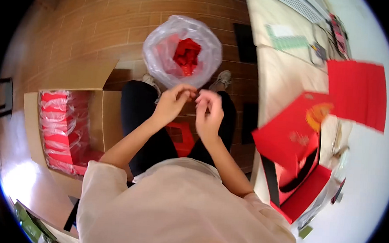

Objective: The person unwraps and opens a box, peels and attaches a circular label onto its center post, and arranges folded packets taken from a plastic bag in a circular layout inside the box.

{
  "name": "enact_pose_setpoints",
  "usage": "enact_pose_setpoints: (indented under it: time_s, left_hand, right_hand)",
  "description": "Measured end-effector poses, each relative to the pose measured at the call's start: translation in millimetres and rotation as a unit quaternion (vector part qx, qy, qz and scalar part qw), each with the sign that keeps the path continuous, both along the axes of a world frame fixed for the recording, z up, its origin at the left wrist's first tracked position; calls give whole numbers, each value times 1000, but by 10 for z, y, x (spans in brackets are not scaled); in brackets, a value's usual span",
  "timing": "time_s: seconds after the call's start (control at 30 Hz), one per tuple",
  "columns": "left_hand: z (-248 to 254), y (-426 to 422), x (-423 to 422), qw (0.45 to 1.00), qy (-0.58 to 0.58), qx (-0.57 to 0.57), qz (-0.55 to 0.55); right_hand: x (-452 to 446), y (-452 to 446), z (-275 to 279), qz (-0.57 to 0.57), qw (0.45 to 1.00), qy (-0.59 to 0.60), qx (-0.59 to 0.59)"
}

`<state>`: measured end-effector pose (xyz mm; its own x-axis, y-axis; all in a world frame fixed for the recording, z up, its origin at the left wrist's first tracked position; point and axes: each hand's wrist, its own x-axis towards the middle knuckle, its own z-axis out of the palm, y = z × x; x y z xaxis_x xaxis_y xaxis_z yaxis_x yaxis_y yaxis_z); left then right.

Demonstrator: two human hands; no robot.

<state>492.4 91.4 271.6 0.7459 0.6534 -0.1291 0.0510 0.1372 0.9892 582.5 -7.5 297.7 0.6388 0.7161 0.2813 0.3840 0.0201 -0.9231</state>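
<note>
Both hands are raised close together over my lap, at the near rim of a clear plastic bag (pixel 152 53) with crumpled red material (pixel 188 55) inside. My left hand (pixel 171 105) has its fingertips pinched together; anything between them is too small to tell. Curled and slightly blurred, my right hand (pixel 210 113) brings thumb and index finger close to the left fingertips. What it may hold cannot be made out. Beneath the hands, part of a red plastic stool (pixel 182 136) shows between my legs.
At left stands an open cardboard box (pixel 111 117) holding red packages in clear wrap (pixel 55 127). On the cream-covered table (pixel 278 77) at right lie a red box (pixel 307 189), a red printed card (pixel 286 130), red sheets (pixel 356 92), a keyboard (pixel 304 6) and cables.
</note>
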Motion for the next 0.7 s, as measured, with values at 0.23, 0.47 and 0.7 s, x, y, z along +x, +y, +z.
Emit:
enact_pose_setpoints:
  time_s: [0.23,0.47,0.7]
  left_hand:
    - [-725,1500,304,949,-27,-154,274]
    - [-1501,2314,1136,941,-83,-178,276]
    - [-1791,2440,1221,854,-83,-420,294]
  right_hand:
    - [852,1478,-2603,-56,961,130,-239]
    - [1681,1750,-4038,-124,819,26,-560]
    - [2125,2178,-3730,-42,670,-338,-660]
